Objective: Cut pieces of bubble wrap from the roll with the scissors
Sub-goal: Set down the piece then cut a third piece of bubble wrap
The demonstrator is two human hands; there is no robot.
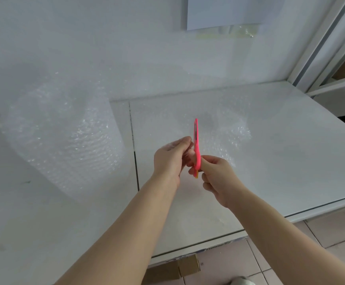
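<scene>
Right at the middle of the view, the right hand (219, 177) is curled closed around the lower handle end of a pair of bright pink plastic scissors (196, 147), which stand nearly upright, seen edge-on, with the tip pointing up and away from the person; a small yellow-orange part shows at the bottom of the handle. The left hand (172, 159) comes in from the other side, its fingers bent and its fingertips (188, 139) touching the scissors about midway up, so both hands have hold of the tool; whether the blades are parted or together cannot be told from this edge-on angle. Both hands hover above a white table (280, 161). Just behind and to the right of the scissors lies a loose clear sheet of bubble wrap (235, 132), spread on the tabletop and rumpled up near its right edge. Well apart to the left stands the large clear roll of bubble wrap (60, 132), upright on its end against the white wall (105, 38). A pale sheet of paper (225, 11) hangs on the wall above. Pinkish floor tiles (291, 254) and a brown cardboard box (173, 268) show below the table's front edge.
</scene>
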